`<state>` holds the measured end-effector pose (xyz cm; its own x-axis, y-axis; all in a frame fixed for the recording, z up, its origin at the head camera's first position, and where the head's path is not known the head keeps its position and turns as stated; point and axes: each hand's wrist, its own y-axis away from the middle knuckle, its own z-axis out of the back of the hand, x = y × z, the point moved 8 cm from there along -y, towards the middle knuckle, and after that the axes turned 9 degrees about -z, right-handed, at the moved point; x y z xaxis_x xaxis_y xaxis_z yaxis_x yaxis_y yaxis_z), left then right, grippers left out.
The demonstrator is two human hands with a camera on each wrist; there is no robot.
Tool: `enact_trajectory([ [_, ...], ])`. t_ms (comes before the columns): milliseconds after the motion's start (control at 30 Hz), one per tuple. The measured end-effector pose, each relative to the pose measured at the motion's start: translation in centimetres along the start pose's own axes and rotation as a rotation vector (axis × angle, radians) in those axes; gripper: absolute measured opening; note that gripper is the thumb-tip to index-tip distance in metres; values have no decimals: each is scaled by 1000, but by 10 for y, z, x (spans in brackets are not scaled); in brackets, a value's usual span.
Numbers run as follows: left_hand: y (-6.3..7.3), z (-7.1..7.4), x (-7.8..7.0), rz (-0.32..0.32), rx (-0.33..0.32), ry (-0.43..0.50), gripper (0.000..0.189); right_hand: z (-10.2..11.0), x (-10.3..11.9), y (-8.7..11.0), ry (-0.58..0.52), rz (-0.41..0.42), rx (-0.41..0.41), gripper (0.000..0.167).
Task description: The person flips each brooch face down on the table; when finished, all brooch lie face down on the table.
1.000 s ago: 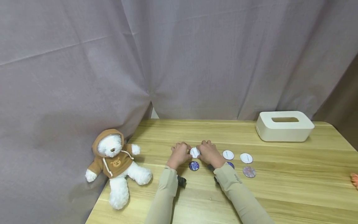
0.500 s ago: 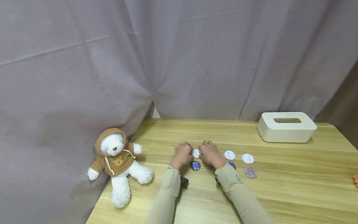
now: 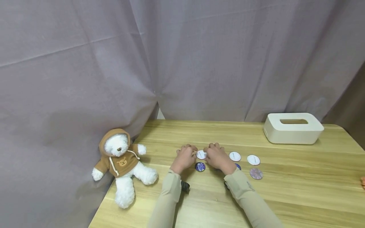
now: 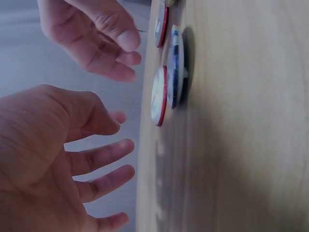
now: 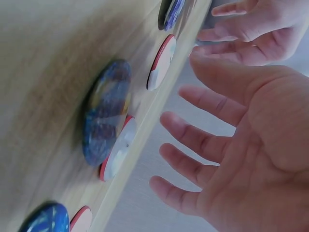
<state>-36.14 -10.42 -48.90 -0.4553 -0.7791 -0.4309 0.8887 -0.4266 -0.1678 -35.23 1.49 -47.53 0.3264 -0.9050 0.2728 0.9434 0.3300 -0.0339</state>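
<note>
In the head view a white-backed pin badge [image 3: 201, 154] lies on the table between both hands, a thin pin line on its back. My left hand [image 3: 185, 157] is just left of it, my right hand [image 3: 218, 158] just right. The left wrist view shows the left hand [image 4: 58, 154] with fingers spread and relaxed, apart from the badges. In the right wrist view the right hand [image 5: 236, 140] likewise has loose fingers around nothing. A dark blue-purple patterned badge [image 3: 200, 166] lies nearer than the white one. Another blue badge [image 3: 238, 166] is partly hidden by the right arm.
Two more white-backed badges [image 3: 235, 156] lie to the right, with a pinkish patterned badge [image 3: 256, 173] below. A cream tissue box [image 3: 293, 133] stands at the back right. A plush bear [image 3: 121, 164] in a brown hoodie sits at the left table edge. Grey curtain [image 3: 199, 63] hangs behind.
Both hands touched the white-backed badge at its sides earlier; now the fingers have drawn slightly apart from it, and it lies between them. The head view has shifted slightly.
</note>
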Motion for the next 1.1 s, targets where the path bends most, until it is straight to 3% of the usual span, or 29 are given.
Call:
enact_trajectory([
  [267, 12, 5, -4, -33, -2, -24, 34, -2, 4, 13, -12, 36, 12, 34],
  [533, 23, 1, -10, -38, 15, -35, 43, 0, 7, 18, -34, 50, -27, 38],
  [1100, 35, -5, -8, -42, 15, -38, 41, -10, 24, 25, -84, 101, -66, 26],
])
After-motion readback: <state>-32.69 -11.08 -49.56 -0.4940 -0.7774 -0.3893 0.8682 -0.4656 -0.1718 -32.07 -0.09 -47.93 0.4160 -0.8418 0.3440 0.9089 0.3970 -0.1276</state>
